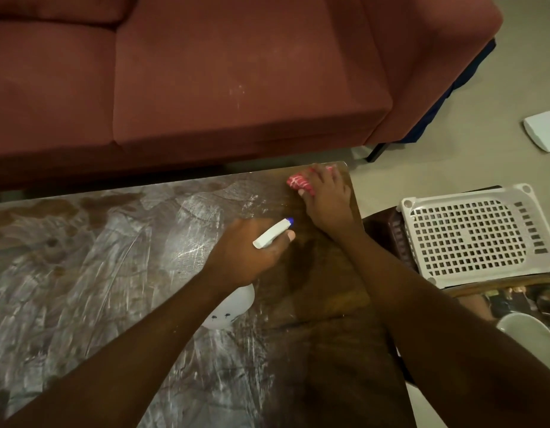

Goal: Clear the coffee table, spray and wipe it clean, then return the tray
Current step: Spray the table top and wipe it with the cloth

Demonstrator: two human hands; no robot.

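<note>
The dark wooden coffee table (97,273) fills the lower left and is smeared with whitish streaks. My left hand (252,251) grips a white spray bottle (272,237) with a blue nozzle tip pointing toward the far right corner; the bottle's round white body shows under my wrist. My right hand (326,199) presses a red and white cloth (300,183) onto the table's far right corner. The table surface near that corner looks darker and free of streaks.
A maroon sofa (205,88) runs along the table's far side. To the right, a white perforated plastic tray (471,236) lies on a dark side surface, with a white bowl (527,338) nearer me. A white flat object (544,134) lies on the floor.
</note>
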